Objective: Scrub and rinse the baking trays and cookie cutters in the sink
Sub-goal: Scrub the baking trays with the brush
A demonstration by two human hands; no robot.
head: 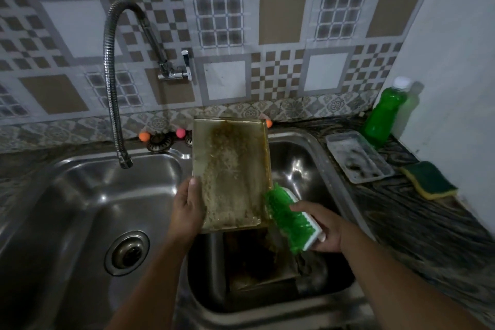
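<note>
Tray [231, 174] in left hand [187, 209], seemingly grimy.

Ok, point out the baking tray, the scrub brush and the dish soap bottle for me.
baking tray [230, 169]: head view, middle of its stained inside face.
scrub brush [288, 218]: head view, on the green bristles.
dish soap bottle [381, 115]: head view, on the green body below the white cap.

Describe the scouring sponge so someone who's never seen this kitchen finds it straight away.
Start at the double sink and look along the dark counter to its right. Past the clear plastic tray, the sponge lies by the wall: green on top, yellow underneath, unlike the tall green soap bottle.
</note>
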